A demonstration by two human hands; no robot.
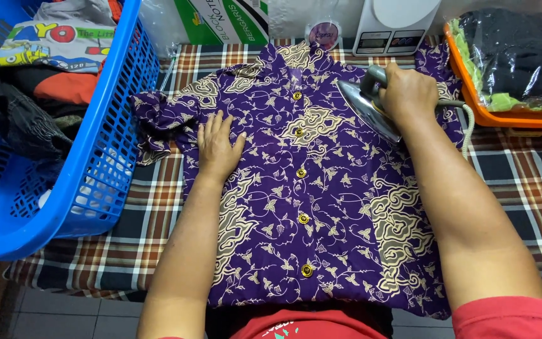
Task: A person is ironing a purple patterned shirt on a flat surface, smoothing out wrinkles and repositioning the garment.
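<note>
Checked cloth (522,182) over a low ironing surface, tiled floor below. Spread flat across it, one purple batik shirt (321,188), collar at the far end, hem at the near edge, long axis running straight away from the body. Five gold buttons (302,172) down the placket, counted. Left hand (217,145) laid flat on the shirt's left chest, fingers spread, pressing the fabric down. Right hand (407,93) wrapped tight round the handle of one iron (367,108), soleplate on the shirt's right shoulder, tip aimed toward the placket and the left hand; right hand plainly the nearer to the iron. Beside the left arm, one blue laundry basket (105,144) of clothes; far right, one orange tray (490,116) of bagged dark garments; behind the collar, one white scale (396,22).
</note>
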